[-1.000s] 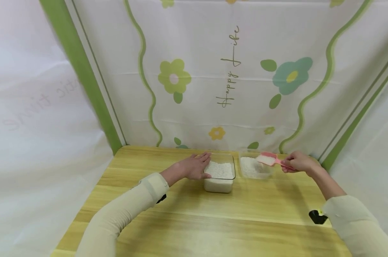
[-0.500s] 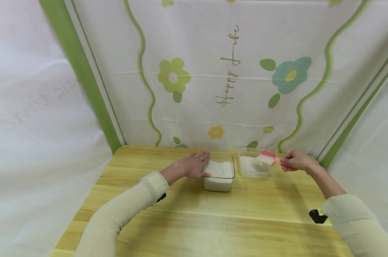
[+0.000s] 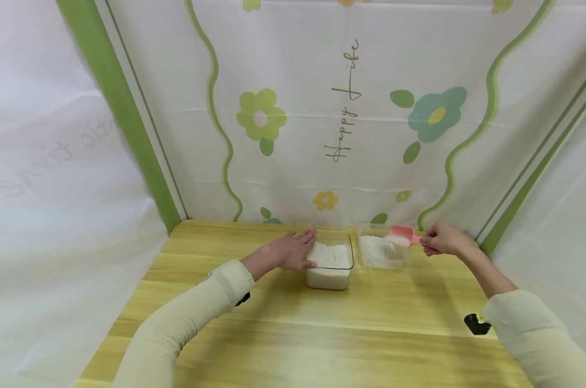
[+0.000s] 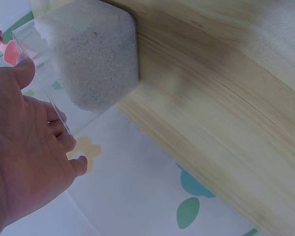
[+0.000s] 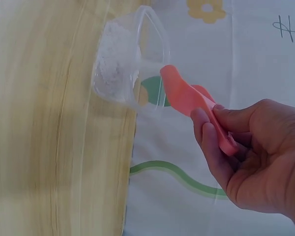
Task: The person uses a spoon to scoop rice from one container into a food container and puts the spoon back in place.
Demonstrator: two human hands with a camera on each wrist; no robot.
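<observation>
The left hand (image 3: 293, 252), its fingers spread and not grasping, rests on the left rim of the glass box (image 3: 328, 280), which holds white grains (image 3: 332, 254). Just beside it stands the plastic box (image 3: 398, 261). Over its right part is the pink scoop (image 3: 402, 235), loaded, its handle pinched in the right hand (image 3: 445, 238); I would keep it level, against spilling. The cloth (image 3: 298, 178) is close behind; the counter (image 3: 293, 334) in front gives wider room.
</observation>
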